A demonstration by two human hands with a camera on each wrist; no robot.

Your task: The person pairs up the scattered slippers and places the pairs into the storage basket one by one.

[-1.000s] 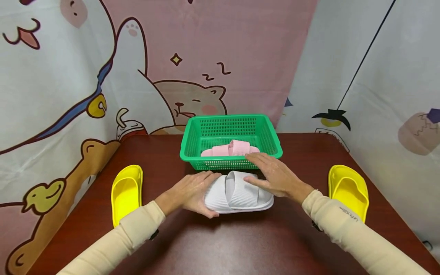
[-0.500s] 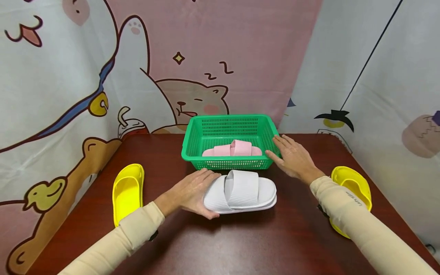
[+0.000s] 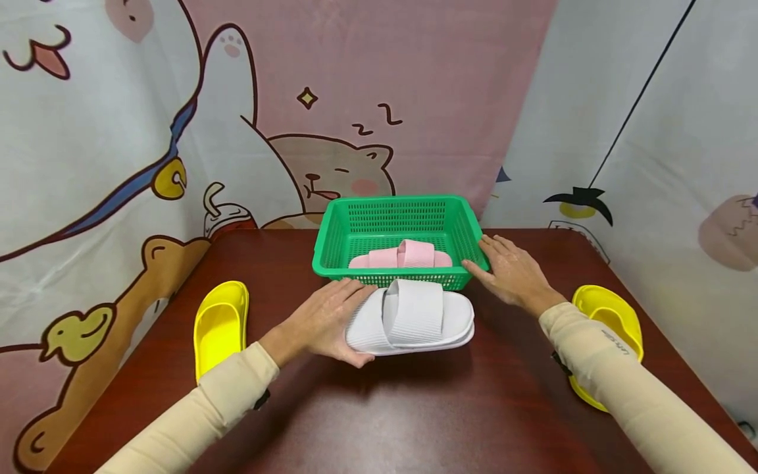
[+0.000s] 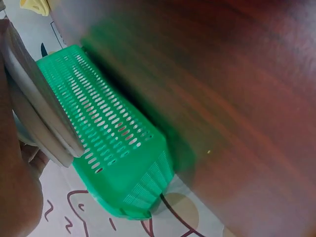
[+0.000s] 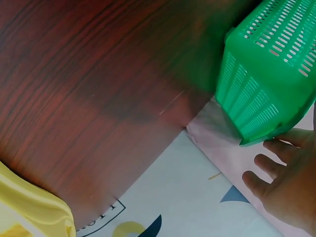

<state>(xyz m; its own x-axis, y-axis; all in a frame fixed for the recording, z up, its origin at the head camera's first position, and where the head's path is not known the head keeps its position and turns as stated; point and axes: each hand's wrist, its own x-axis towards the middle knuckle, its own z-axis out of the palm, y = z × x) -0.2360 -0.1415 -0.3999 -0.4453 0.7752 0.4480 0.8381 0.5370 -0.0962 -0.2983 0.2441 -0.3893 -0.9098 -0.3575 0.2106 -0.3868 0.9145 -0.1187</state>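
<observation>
A pair of white slippers [image 3: 417, 316], two soles [image 4: 42, 101] pressed together in the left wrist view, is held above the table in front of the basket. My left hand [image 3: 331, 322] grips them at their left end, thumb toward me and fingers on the far side. At the green basket [image 3: 331, 272], my right hand [image 3: 515, 273] touches the right rim near the front corner, its fingers extended. In the right wrist view several fingertips [image 5: 254, 180] of that hand show beside the rim. Pink slippers [image 3: 417, 255] lie inside the basket.
One yellow slipper [image 3: 219, 329] lies at the table's left side. Another yellow slipper [image 3: 610, 319] is at the right, partly covered by my right sleeve. Printed cloth [image 3: 444, 99] hangs behind and beside the dark red table [image 3: 414, 421].
My right hand has left the white slippers and moved right and away from me to the basket's rim. My left hand has raised the slippers slightly toward the basket.
</observation>
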